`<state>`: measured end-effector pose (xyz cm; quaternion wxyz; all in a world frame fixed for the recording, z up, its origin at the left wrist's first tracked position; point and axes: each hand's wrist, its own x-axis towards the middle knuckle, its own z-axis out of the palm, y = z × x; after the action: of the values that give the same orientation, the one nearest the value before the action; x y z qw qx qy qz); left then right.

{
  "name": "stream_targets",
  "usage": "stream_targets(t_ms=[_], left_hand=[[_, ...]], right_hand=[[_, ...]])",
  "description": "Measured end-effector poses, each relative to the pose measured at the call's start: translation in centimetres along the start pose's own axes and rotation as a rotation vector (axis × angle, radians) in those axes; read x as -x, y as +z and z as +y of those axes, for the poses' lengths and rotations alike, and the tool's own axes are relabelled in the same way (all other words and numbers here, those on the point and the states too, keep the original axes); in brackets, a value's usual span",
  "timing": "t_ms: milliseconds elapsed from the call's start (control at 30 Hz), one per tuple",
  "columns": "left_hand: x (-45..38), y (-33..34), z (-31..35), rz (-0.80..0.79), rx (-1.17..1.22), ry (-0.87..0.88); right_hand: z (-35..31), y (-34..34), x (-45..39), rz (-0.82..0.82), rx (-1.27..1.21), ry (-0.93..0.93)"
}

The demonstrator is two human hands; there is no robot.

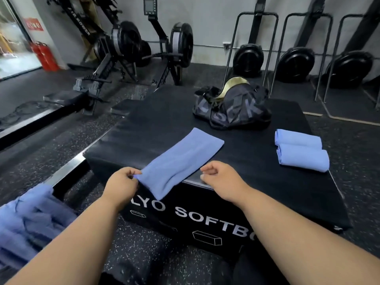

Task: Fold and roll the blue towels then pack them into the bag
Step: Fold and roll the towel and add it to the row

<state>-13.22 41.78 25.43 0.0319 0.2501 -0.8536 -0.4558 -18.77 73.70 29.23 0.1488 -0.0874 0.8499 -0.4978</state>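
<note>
A blue towel (pixel 181 159), folded into a long strip, lies diagonally on the black soft box (pixel 257 182), its near end hanging over the front edge. My left hand (pixel 122 182) pinches that near end at its left corner. My right hand (pixel 222 177) hovers just right of the strip with fingers loosely curled, holding nothing. Two rolled blue towels (pixel 301 151) lie side by side at the box's right edge. The dark duffel bag (pixel 232 108) sits open at the back of the box.
A heap of loose blue towels (pixel 30 223) lies at the lower left on a bench. Rowing machines (pixel 127 50) and black weight plates (pixel 296 62) stand along the back wall. Speckled rubber floor surrounds the box.
</note>
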Motion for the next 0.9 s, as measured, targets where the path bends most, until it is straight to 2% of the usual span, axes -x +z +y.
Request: stream_targets(t_ms=[133,300,400,567,700,900], left_hand=[[-1.6,0.0,-0.3,0.003,0.375,-0.115],[-1.5,-0.8,1.5,0.057,0.681,-0.177],[-2.1,-0.8,1.7,0.066,0.786,-0.212],[-4.4,-0.4,0.3,0.148,0.514,-0.066],[-6.3,-0.7,-0.1,0.177,0.487,-0.057],[-8.5,-1.6,0.2,0.193,0.423,-0.039]], right_hand=[[1.1,-0.4,-4.0,0.1,0.077,0.018],[0.8,-1.5,-9.7,0.229,0.239,0.029],[-0.1,-1.7,-13.0,0.267,0.313,0.047],[-1.4,-1.8,-18.0,0.235,0.398,0.102],[-2.4,-1.4,-20.8,0.18,0.442,0.089],[-1.4,-1.1,-21.7,0.195,0.268,0.158]])
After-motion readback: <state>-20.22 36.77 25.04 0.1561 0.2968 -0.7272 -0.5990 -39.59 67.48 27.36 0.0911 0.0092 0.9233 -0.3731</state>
